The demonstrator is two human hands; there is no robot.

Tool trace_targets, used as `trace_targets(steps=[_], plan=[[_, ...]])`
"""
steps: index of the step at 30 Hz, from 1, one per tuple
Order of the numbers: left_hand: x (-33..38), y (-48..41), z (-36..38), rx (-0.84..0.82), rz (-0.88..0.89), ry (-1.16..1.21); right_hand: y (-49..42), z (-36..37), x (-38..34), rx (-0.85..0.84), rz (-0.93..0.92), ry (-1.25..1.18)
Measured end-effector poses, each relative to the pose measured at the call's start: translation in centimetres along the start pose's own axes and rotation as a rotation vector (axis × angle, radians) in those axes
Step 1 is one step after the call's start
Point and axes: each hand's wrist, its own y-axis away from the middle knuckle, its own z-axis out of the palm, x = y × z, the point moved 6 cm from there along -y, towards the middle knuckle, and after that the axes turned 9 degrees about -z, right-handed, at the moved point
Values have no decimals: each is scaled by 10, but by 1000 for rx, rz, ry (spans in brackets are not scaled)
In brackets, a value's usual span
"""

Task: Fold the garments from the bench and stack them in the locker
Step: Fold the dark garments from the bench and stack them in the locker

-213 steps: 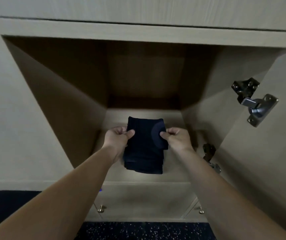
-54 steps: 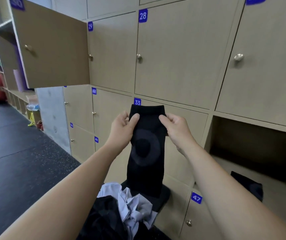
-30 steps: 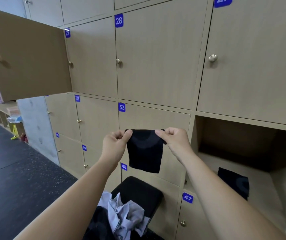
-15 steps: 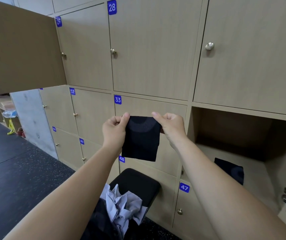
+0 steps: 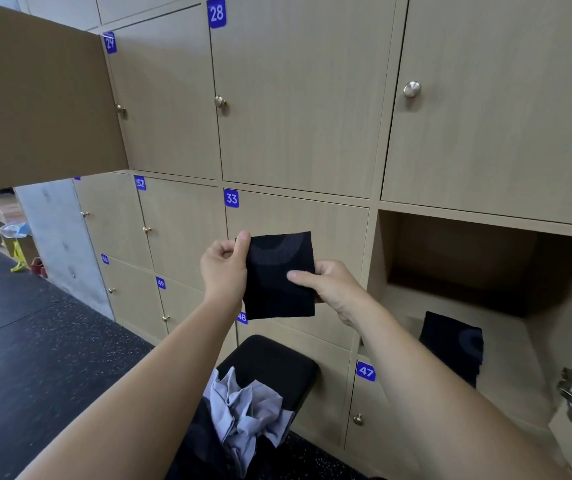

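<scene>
The left hand (image 5: 224,268) and right hand (image 5: 333,289) each pinch a folded dark navy fabric garment (image 5: 270,292), hiding its side edges. Clear blue door labels (image 5: 231,198) read 28, 33 and 47.

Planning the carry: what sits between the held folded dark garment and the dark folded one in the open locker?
Head view: the right hand and the locker's pale wooden upright; otherwise open air.

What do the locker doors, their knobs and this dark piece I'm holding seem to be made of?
Locker doors: likely wood-look laminate, matte, with faint straight grain. Knobs: polished metal, judging by bright highlights. Folded dark garment: apparently soft knit fabric, matte, with a faint tonal ring pattern.
</scene>
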Motion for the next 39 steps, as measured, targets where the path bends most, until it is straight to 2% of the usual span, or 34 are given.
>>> trace_targets(steps=[3, 7, 9, 12, 14, 17, 20, 23, 25, 27, 31, 34, 36, 39], plan=[[-1, -2, -6, -94, 0, -111, -2, -7, -4, -64, 13, 83], [8, 0, 8, -356, 180, -664, -3, -6, -3, -228, 81, 210], [4, 1, 18, -419, 184, -774, -3, -6, 0, -252, 94, 216], [1, 4, 27, -390, 202, -725, 1, -11, 5, -225, 106, 173], [-4, 5, 29, -310, 165, -623, 7, -20, 10, -168, 118, 104], [-17, 11, 31, -191, 25, -409, 22, -30, 18, -47, 107, -183], [-36, 24, 46, -173, -125, -237, 35, -34, 33, 206, 97, -392], [-52, 37, 64, -161, -211, -169, 45, -44, 55, 503, 136, -361], [-62, 44, 74, -152, -256, -164, 52, -56, 63, 599, 93, -258], [-71, 50, 80, -146, -262, -218, 60, -71, 64, 619, 39, -107], [-83, 60, 100, -223, -81, -476, 76, -103, 67, 613, 18, 122], [-101, 68, 125, -365, -131, -525, 87, -128, 80, 645, 76, 190], [-115, 75, 143, -471, -198, -509, 94, -149, 90, 683, 129, 177], [-133, 80, 168, -527, -245, -451, 106, -170, 109, 618, 240, -68]])
